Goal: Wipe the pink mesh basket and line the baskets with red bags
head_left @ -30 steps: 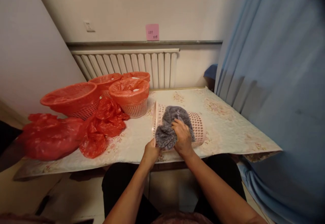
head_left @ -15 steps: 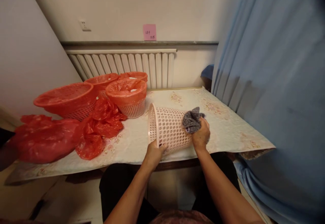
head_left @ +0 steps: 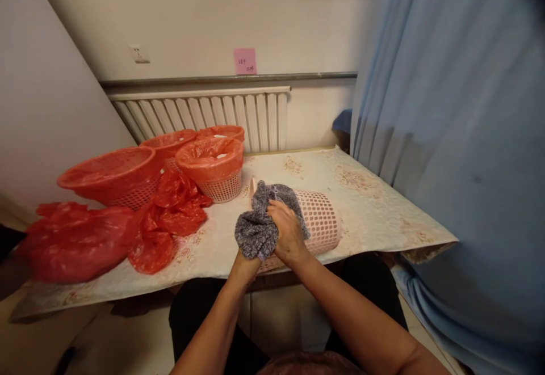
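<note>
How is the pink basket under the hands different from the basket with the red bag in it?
The pale pink perforated plastic basket lies on its side; the cream perforated plastic basket lined with a red plastic bag stands upright. The pink one has no bag, and a grey knitted cloth held by the right hand covers its mouth end; the lined one is untouched. Both have hole-patterned walls and sit on the floral-covered table.

My forearms are bare to the elbow, no sleeves, watch or rings showing; black trousers (head_left: 200, 318) cover my legs below.
</note>
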Tool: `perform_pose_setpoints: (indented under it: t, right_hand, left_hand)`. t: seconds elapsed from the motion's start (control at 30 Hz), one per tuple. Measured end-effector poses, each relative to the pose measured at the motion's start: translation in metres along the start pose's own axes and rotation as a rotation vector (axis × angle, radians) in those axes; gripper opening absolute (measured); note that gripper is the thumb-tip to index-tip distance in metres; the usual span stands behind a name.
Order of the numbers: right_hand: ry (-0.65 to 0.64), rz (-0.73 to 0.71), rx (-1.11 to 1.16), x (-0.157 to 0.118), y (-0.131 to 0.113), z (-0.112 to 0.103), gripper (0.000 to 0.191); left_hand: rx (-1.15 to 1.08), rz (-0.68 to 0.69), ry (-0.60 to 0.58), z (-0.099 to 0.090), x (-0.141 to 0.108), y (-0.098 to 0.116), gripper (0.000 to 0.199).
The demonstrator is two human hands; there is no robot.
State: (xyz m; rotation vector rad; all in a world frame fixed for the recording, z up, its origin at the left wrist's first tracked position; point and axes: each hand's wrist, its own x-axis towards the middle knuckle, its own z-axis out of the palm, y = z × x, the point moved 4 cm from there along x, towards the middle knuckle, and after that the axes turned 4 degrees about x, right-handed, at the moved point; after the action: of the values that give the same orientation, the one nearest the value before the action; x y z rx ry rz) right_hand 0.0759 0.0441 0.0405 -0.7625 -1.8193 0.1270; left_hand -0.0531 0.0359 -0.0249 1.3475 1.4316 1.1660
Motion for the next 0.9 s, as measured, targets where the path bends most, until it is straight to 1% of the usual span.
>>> perform_pose_setpoints:
  t: [0.1,0.23,0.3,0.37,0.47,0.57,0.67,0.73,0.77,0.83,0.9]
  right_hand:
    - [-0.023,0.011,-0.017,-0.001,0.006,-0.001,0.025]
    - [-0.040,-0.018,-0.018,-0.002,0.015,-0.003,0.027]
    - [-0.041,-0.015,-0.050,-0.004,0.027,-0.007,0.029]
    - [-0.032,0.022,-0.108,-0.008,0.046,-0.014,0.030]
    - [0.030,0.116,-0.223,-0.021,0.084,-0.036,0.029]
    - [0.154,0.207,-0.330,-0.041,0.119,-0.069,0.030]
    - [0.303,0.337,-0.400,-0.058,0.141,-0.097,0.036]
    - [0.362,0.408,-0.425,-0.062,0.144,-0.102,0.038]
    - [0.366,0.409,-0.425,-0.059,0.141,-0.100,0.038]
    - [0.342,0.338,-0.401,-0.047,0.130,-0.088,0.035]
    - [0.292,0.240,-0.340,-0.028,0.113,-0.068,0.032]
  left_hand:
    - [0.002,0.022,-0.029,0.006,-0.003,-0.008,0.032]
    - [0.001,0.025,-0.102,0.013,-0.010,-0.027,0.031]
    - [0.007,0.025,-0.118,0.013,-0.013,-0.035,0.030]
    - [0.019,0.040,-0.095,0.010,-0.013,-0.038,0.032]
    - [0.026,0.064,-0.061,0.007,-0.011,-0.034,0.036]
    - [0.001,0.066,-0.066,0.008,-0.008,-0.031,0.038]
    - [-0.014,0.064,-0.079,0.009,-0.006,-0.031,0.038]
    - [-0.002,0.056,-0.082,0.009,-0.004,-0.031,0.036]
    - [0.008,0.052,-0.085,0.009,-0.004,-0.031,0.036]
    - [0.020,0.053,-0.096,0.009,-0.002,-0.031,0.035]
    - [0.021,0.052,-0.103,0.008,0.000,-0.029,0.035]
